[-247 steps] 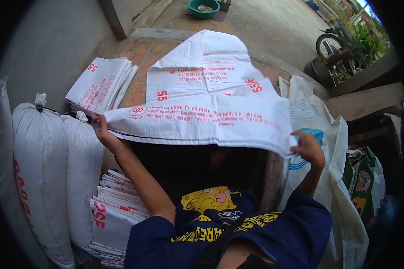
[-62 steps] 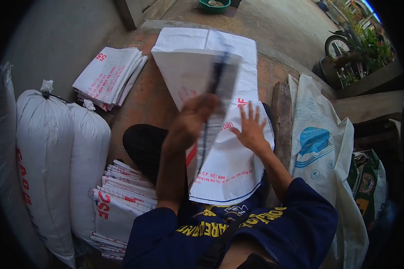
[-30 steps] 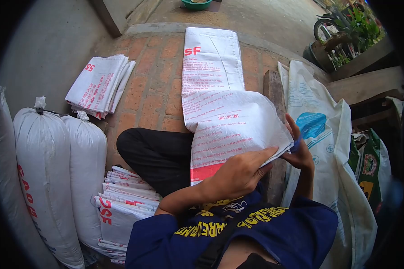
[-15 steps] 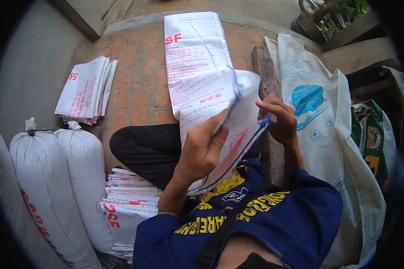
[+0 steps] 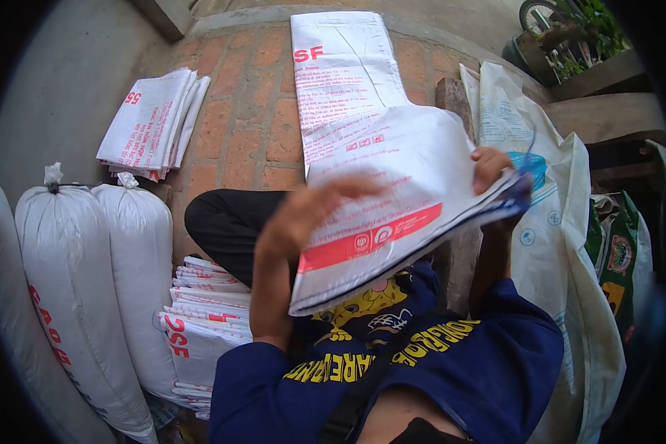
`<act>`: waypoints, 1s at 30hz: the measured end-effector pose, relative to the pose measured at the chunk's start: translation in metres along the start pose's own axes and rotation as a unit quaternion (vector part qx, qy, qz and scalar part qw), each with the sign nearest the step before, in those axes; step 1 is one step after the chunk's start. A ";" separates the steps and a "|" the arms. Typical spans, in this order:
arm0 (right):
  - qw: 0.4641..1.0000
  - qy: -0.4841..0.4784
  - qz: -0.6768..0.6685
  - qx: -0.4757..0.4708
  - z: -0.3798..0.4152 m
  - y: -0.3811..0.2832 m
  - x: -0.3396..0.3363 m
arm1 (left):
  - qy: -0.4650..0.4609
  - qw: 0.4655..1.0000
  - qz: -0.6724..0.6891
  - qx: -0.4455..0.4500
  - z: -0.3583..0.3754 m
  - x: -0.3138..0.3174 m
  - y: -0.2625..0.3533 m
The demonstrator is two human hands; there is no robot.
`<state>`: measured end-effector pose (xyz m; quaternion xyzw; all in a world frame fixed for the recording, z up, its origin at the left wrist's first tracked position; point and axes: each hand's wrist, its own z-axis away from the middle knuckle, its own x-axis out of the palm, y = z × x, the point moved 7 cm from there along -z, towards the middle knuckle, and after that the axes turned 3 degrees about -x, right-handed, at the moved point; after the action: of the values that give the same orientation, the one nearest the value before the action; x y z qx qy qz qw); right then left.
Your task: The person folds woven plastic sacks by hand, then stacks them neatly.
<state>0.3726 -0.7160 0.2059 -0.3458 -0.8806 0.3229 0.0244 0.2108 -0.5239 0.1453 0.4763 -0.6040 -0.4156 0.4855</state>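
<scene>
A white woven sack (image 5: 392,185) with red print and a red band lies across my lap, its long far part stretched over the bricks. My right hand (image 5: 496,177) grips its bunched, blue-edged end at the right, fingers closed round the layers. Over the left part of the sack, my left hand (image 5: 311,211) is smeared by motion, so its fingers cannot be made out clearly. The sack's near edge, dark blue, slants up from lower left to the right hand.
Folded sacks (image 5: 152,122) lie at the upper left, and another folded stack (image 5: 207,318) is beside my leg. Full white bags (image 5: 74,274) stand at the left. A wooden beam (image 5: 455,111) and a large pale sack (image 5: 570,259) are at the right.
The sack's near part has opened out flatter, showing its red band. My right hand has moved right with the blue-edged end. My left hand has shifted slightly left and is now blurred.
</scene>
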 end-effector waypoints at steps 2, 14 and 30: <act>0.997 0.051 0.051 -0.019 0.002 0.000 -0.011 | 0.164 0.984 -0.069 -0.016 0.010 -0.065 -0.042; 0.930 0.331 0.148 0.055 0.024 0.017 -0.064 | 0.473 0.790 -0.371 0.117 0.003 -0.083 -0.131; 0.966 0.035 -0.256 -0.016 0.020 0.037 -0.134 | 0.191 0.823 -0.504 0.182 0.011 0.011 -0.032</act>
<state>0.4915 -0.7905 0.1925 -0.1201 -0.9436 0.2790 0.1315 0.2045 -0.5402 0.1146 0.8638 -0.2398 -0.3853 0.2187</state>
